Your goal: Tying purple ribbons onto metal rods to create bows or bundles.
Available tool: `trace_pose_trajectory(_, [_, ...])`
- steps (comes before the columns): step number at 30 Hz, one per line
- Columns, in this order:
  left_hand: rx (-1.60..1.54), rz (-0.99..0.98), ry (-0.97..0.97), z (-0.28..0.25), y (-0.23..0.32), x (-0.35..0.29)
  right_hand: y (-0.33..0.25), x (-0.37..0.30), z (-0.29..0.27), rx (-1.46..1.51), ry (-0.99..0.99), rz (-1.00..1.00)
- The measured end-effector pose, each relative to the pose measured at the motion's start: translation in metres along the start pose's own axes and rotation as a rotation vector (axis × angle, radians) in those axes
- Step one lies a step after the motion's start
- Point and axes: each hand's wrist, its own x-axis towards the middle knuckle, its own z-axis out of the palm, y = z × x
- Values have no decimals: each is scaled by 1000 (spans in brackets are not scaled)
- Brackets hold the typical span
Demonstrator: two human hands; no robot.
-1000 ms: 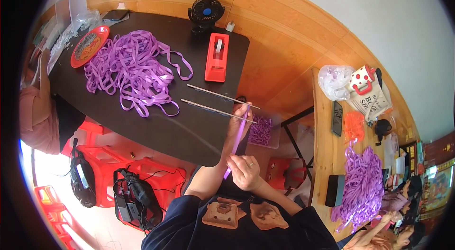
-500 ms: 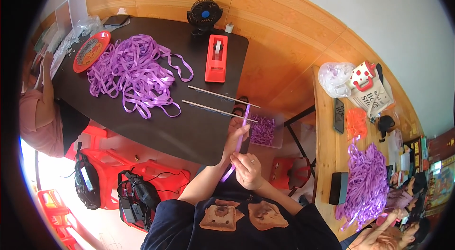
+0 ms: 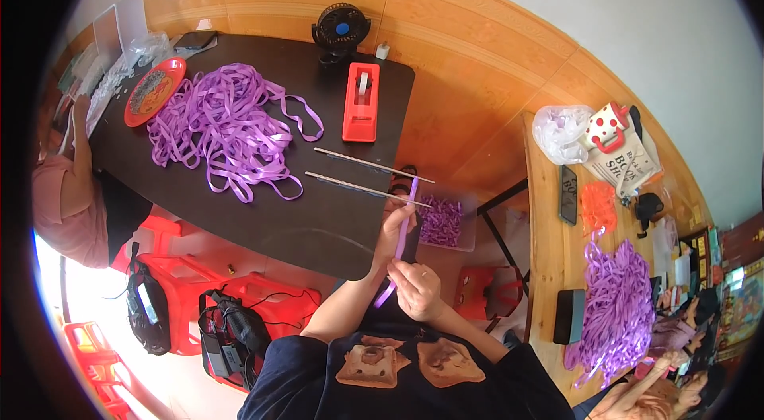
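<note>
Head view, lower centre of the frame: one narrow purple ribbon is found between the person's two hands and the tips of two slender, twisted metal rods. Its long axis runs steeply, from the rod tips at the upper end down and slightly leftward to a loose tail below the hands. The upper rod and lower rod lie near-parallel, sloping gently down to the right, with their tips projecting past the right edge of the dark table; the ribbon therefore stands crosswise to both. Whether it wraps the rods or merely lies over them cannot be determined. Left hand is the nearer to the rods, its fingers just below the lower one and against the ribbon's upper stretch; how firmly it grips, if at all, cannot be told. Right hand sits lower and to the right, thumb and fingertips pinched on the ribbon, the rods lying above this pinch. Tangled purple ribbon occupies the table at upper left of centre. Beyond the rod tips, right of centre, a translucent plastic bin contains short purple pieces.
</note>
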Motion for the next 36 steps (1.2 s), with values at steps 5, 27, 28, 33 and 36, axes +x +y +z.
trace_pose_trajectory(5, [-182,20,-129,6,0,2,-4,18,-9,-41,29,-97])
trace_pose_trajectory(27, [275,182,35,14,1,-12,147,171,-37,592,120,421])
trace_pose_trajectory(28, [253,158,66,14,-1,-10,168,165,-28,699,83,529])
trace_pose_trajectory(33, [302,123,141,10,-4,3,200,150,7,881,-77,891])
trace_pose_trajectory(36, [340,92,197,15,-2,17,210,129,25,939,-123,987])
